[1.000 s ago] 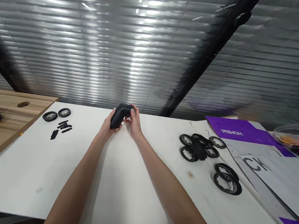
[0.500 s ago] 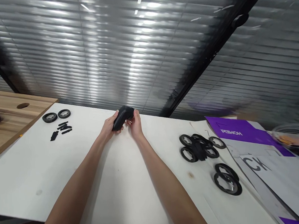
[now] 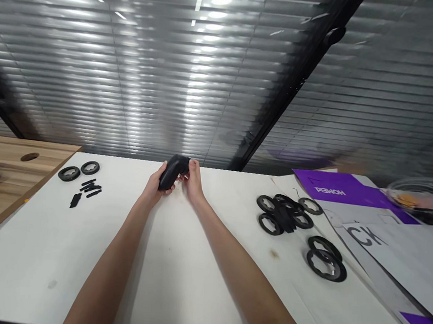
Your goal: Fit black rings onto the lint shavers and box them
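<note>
A black, bent device with a thick rounded body (image 3: pixel 173 171) is held up above the far part of the white table (image 3: pixel 168 272). My left hand (image 3: pixel 153 186) wraps around its lower left end, thumb along the upper side. At the other end, my right hand (image 3: pixel 194 181) grips the narrower head, fingers closed on it. Part of that head is covered by my right fingers. Several black rings with notched inner edges (image 3: pixel 69 174) and small flat black pieces (image 3: pixel 92 187) lie to the left of my hands.
More black rings (image 3: pixel 270 224) and a cluster of black strips (image 3: pixel 285 218) lie on the right. Beyond them are a purple-and-white printed box (image 3: pixel 324 192) and a clear plastic bag (image 3: pixel 416 196). A wooden board (image 3: pixel 7 167) adjoins on the left; blinds (image 3: pixel 153 87) stand behind.
The view has shifted slightly, so everything sits a little further left in the picture. Both hands still hold the black device, with little change in grip.
</note>
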`<action>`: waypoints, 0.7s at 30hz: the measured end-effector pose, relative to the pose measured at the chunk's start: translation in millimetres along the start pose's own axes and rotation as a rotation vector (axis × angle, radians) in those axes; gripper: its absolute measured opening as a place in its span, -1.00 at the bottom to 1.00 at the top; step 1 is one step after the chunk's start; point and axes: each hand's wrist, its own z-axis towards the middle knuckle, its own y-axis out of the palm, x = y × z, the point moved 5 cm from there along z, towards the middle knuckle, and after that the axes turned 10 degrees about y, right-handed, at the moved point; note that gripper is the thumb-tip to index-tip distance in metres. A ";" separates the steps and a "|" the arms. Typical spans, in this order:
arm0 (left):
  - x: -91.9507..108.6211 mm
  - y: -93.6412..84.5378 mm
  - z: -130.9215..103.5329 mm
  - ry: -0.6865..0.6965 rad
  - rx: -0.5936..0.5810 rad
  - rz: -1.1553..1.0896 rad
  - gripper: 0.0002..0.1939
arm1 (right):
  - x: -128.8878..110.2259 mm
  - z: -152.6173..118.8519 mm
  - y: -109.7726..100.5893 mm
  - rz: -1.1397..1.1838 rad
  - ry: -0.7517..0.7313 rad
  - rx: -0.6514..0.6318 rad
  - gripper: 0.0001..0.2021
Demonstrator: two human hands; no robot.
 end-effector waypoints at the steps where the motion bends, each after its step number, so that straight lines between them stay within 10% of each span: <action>1: 0.6 -0.4 -0.1 -0.002 -0.006 -0.004 -0.47 | -0.2 -0.3 -0.1 0.005 -0.006 -0.002 -0.29; 21: 10.0 5.7 -5.3 -0.089 0.025 -0.198 -0.50 | 2.0 3.2 0.2 -0.007 0.017 -0.074 -0.46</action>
